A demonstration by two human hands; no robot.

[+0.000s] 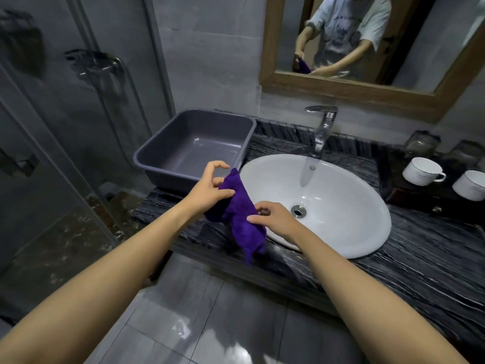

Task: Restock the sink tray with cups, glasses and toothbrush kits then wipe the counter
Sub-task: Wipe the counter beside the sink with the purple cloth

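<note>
Two bare forearms [118, 258] reach in from the bottom edge over a grey tiled floor [210, 311] toward a dark, white-veined stone table [433, 264]. It runs across the right half of the view. A glass shower screen [52, 127] fills the left side. On the wall above hangs a wood-framed mirror [367, 88], which reflects the person's torso and arms.

A white oval sink [341, 219] is set into the table, with a chrome tap [322, 127] standing behind it. Left of the sink, at the table's end, sits a grey plastic tub [194, 145] with nothing visible inside. At the far right a dark wooden tray [401, 198] rests on the table. It carries a white cup [422, 170] and a second white cup [469, 185] side by side. Clear glasses [421, 143] stand just behind them, too blurred to describe further.

The purple cloth [236, 219] is held in the air between the tub and the sink's left rim. It is bunched, and its lower end hangs down to the table's front edge. The left hand [207, 190] grips the cloth's upper part with its thumb pressed on the fabric and its forefinger curled free above. The right hand [273, 219] pinches the cloth lower down, between its thumb and bent fingers.
</note>
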